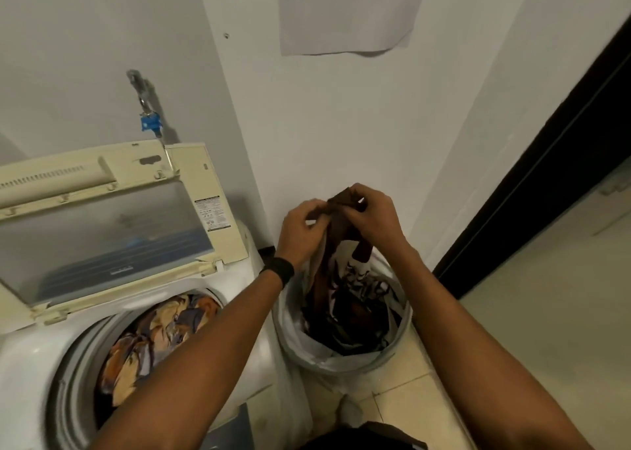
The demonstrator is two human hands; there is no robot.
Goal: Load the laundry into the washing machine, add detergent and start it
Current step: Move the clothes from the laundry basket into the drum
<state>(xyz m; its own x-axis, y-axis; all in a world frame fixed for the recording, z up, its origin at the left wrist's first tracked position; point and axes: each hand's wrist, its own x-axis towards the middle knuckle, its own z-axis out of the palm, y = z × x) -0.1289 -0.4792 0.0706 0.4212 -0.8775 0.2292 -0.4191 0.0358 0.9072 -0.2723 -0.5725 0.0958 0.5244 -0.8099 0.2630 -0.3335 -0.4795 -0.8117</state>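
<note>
A dark brown garment (336,244) hangs from both my hands above the round laundry basket (404,316) on the floor at the right. My left hand (302,227) pinches its top edge from the left. My right hand (370,214) grips the same edge from the right. More dark clothes (355,320) fill the basket. The top-loading washing machine (30,357) stands at the left with its lid (109,231) raised. A patterned orange and cream cloth (153,340) lies in its drum.
A tap with a blue fitting (150,123) is on the wall above the machine. A printed paper notice (348,9) hangs on the wall. A dark door frame (546,162) runs along the right, with tiled floor (546,313) beyond it.
</note>
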